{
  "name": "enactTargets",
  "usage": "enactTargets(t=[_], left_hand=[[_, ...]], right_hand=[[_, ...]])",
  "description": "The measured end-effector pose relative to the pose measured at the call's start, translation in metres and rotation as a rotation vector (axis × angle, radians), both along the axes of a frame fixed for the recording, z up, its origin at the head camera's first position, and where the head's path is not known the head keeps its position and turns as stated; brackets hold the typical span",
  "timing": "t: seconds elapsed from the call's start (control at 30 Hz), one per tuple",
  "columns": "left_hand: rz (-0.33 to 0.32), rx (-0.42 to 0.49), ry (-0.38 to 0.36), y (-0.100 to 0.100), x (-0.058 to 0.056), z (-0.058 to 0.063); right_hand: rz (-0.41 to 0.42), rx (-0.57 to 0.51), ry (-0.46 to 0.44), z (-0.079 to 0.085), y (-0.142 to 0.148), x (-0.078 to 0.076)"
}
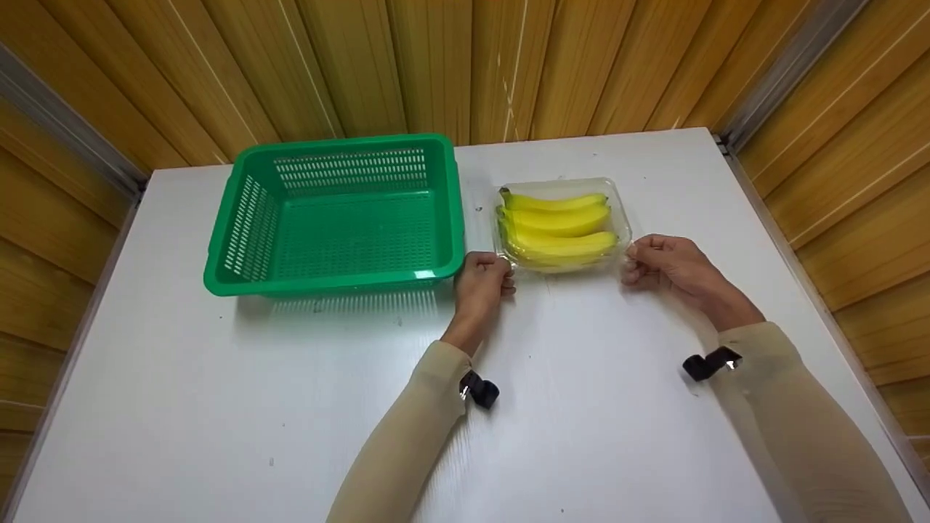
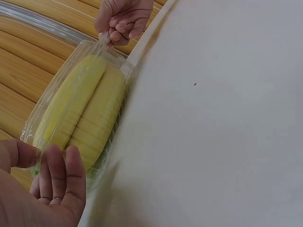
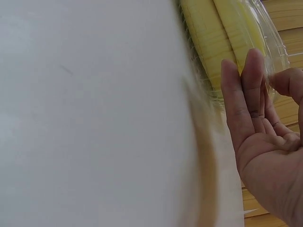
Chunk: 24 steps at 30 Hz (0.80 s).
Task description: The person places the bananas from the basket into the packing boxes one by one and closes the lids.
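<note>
Several yellow bananas [image 1: 556, 219] lie side by side in a clear plastic tray [image 1: 622, 200] on the white table. Thin clear film [image 2: 71, 101] stretches over them, gathered to a point at its far end in the left wrist view. My left hand [image 1: 484, 282] pinches the film at the tray's near left corner, thumb against the fingers. At the near right corner my right hand [image 1: 665, 265] pinches the film between thumb and index finger, its other fingers curled loosely below. The right wrist view shows the right hand [image 3: 265, 127] close beside the tray's end.
A green plastic basket [image 1: 334, 285] with slotted walls stands to the left of the tray, its right rim close to my left hand. Behind the table [image 1: 567, 407] rises a wood-patterned wall [image 1: 436, 65], with more panels at both sides.
</note>
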<state>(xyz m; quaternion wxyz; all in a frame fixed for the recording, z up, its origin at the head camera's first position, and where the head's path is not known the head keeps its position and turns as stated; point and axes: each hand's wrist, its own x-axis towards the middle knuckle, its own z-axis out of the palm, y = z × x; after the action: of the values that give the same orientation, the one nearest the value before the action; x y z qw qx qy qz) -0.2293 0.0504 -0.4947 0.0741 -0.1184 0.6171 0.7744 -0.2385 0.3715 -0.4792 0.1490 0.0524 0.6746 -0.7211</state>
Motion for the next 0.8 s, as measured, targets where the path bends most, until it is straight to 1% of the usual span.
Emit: enactTargets(t=[0.17,0.33,0.47,0.57,0.67,0.73,0.8], left_hand=[[0.001,0.001,0.012,0.002,-0.006,-0.001],[0.0,0.011,0.019,0.004,-0.014,-0.001],[0.013,0.025,0.032,0.005,-0.021,-0.001],[0.028,0.012,0.041,0.006,-0.025,-0.002],[0.036,0.026,0.042,0.007,-0.028,-0.003],[0.043,0.031,0.039,0.008,-0.029,-0.004],[0.05,0.035,0.036,0.009,-0.028,-0.004]], right_hand=[[-0.04,-0.003,0.02,0.0,-0.004,-0.005],[-0.091,0.025,0.034,0.001,-0.01,-0.012],[-0.123,0.017,0.028,0.001,-0.013,-0.019],[-0.131,0.008,0.032,0.001,-0.014,-0.022],[-0.132,-0.012,0.034,0.001,-0.016,-0.024],[-0.129,-0.017,0.031,0.001,-0.016,-0.025],[-0.128,0.003,0.031,0.002,-0.016,-0.026]])
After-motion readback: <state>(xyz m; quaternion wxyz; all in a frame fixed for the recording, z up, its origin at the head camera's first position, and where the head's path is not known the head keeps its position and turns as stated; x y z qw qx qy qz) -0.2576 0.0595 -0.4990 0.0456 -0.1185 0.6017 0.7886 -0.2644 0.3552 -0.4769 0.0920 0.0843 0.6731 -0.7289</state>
